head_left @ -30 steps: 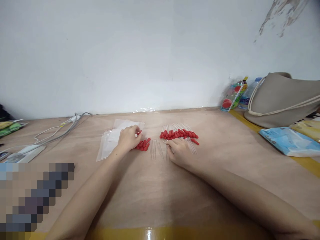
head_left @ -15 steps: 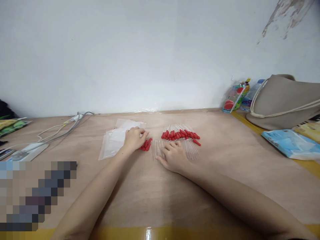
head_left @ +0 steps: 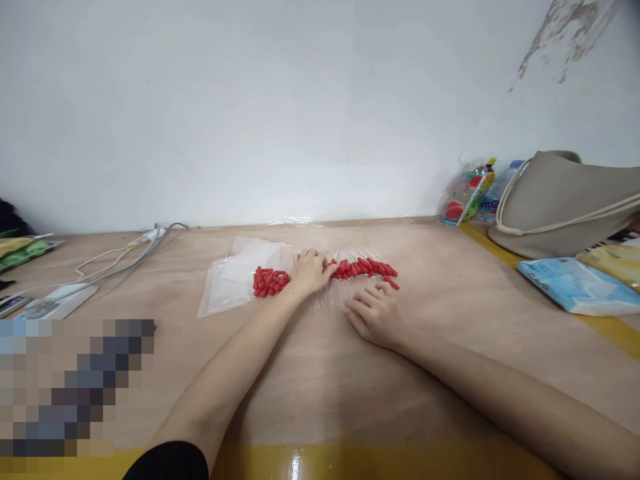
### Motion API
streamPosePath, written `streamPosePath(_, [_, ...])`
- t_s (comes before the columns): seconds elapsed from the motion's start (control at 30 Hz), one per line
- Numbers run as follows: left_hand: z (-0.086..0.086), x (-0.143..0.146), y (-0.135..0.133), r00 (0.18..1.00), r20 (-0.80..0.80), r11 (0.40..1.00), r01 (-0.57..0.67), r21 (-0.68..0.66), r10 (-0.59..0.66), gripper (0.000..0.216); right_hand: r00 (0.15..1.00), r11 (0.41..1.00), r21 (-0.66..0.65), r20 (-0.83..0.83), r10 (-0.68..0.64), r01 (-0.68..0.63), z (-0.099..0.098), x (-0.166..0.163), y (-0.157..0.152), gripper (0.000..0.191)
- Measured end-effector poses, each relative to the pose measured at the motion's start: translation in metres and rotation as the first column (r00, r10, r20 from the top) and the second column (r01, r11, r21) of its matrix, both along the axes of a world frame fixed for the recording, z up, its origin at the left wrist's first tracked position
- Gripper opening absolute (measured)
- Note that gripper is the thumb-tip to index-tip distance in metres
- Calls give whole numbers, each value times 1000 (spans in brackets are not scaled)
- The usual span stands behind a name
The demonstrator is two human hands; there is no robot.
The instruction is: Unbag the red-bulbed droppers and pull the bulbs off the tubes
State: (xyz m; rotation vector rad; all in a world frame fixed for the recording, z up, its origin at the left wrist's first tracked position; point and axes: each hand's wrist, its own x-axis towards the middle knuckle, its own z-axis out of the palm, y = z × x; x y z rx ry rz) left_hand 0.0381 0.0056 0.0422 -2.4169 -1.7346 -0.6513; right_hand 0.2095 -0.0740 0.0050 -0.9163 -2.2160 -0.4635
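Note:
A row of clear glass droppers with red rubber bulbs (head_left: 365,268) lies on the wooden table (head_left: 310,373). My left hand (head_left: 311,271) rests at the row's left end, fingers curled and touching the bulbs; whether it holds one is hidden. My right hand (head_left: 375,313) lies flat and open on bare clear tubes (head_left: 330,303) just below the row. A small heap of loose red bulbs (head_left: 269,280) sits left of my left hand, beside clear plastic bags (head_left: 235,277).
Grey cables (head_left: 125,257) and a white device (head_left: 55,301) lie at the left. A beige bag (head_left: 570,200), a blue packet (head_left: 580,287) and bottles (head_left: 470,190) stand at the right. A yellow strip (head_left: 350,463) runs along the table's front edge. The white wall is close behind.
My left hand moved right, from the heap of loose bulbs to the left end of the dropper row, uncovering the heap. My right hand shifted slightly right and lies flat.

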Motion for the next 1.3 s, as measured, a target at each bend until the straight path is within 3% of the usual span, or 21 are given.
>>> streamPosePath(0.2, [-6,1,-2,991,126,995,-61,75,51,21,992,998,22,-118,-53,56,-2,18,4,14])
streamPosePath(0.3, [-4,-8,-16,971,238,990,-41,132,9,17,978,997,26,-194,-71,77,-2,18,6,12])
streamPosePath(0.43, [-5,-32,-51,926,318,970,148,191,-203,12,953,997,34,-296,-61,74,2,18,4,34])
streamPosePath(0.53, [-14,-51,-81,877,277,915,346,206,-394,8,971,999,48,-238,19,-8,7,17,1,51])
streamPosePath(0.67, [-28,-63,-102,846,224,875,460,151,-483,7,988,990,12,-59,143,-143,8,13,-2,45])
streamPosePath(0.8, [-32,-60,-104,827,212,854,495,162,-520,9,979,978,-45,6,204,-204,2,10,-1,30])
streamPosePath(1.0, [-33,-57,-105,817,240,851,489,192,-524,6,954,952,-68,-60,294,-298,-6,9,4,21])
streamPosePath(1.13, [-31,-49,-103,859,177,871,444,208,-480,27,933,929,-94,-83,351,-358,-7,5,2,20])
streamPosePath(1.3, [-31,-38,-96,841,98,839,509,193,-533,15,931,926,-111,-98,351,-360,-5,0,-3,20])
